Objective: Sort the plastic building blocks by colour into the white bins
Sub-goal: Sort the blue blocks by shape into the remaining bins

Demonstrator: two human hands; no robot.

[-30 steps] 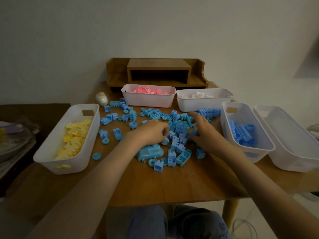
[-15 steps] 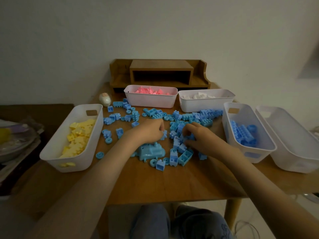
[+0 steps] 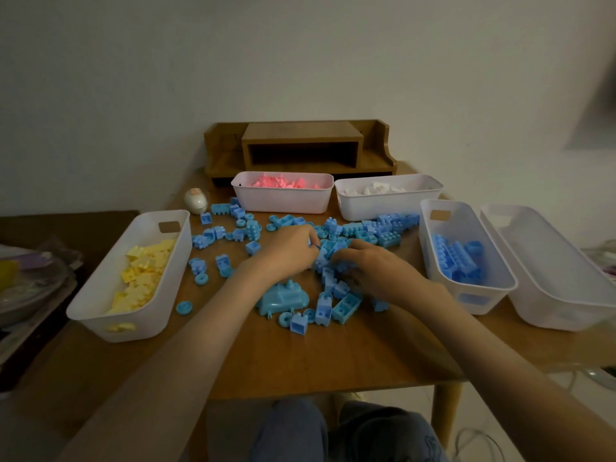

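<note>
Several loose blue blocks (image 3: 383, 230) lie scattered over the wooden table (image 3: 333, 358). My left hand (image 3: 286, 251) and my right hand (image 3: 376, 265) meet over the middle of the heap, fingers curled round a cluster of blue blocks (image 3: 328, 250) between them. A big blue vehicle-shaped piece (image 3: 281, 298) lies just under my left wrist. White bins ring the heap: a yellow-block bin (image 3: 100, 295) at left, a pink-block bin (image 3: 283, 201) and a white-block bin (image 3: 386, 205) at the back, a blue-block bin (image 3: 433, 248) at right.
An empty white bin (image 3: 550, 295) stands at the far right, beside the blue-block bin. A wooden desk shelf (image 3: 300, 148) sits against the wall behind the bins. A small egg-shaped object (image 3: 196, 201) rests near the back left. Clutter lies on a low surface to the left.
Both hands have drawn together over the centre of the heap; the right hand moved left and closed its fingers on the blocks. The camera view has shifted slightly.
</note>
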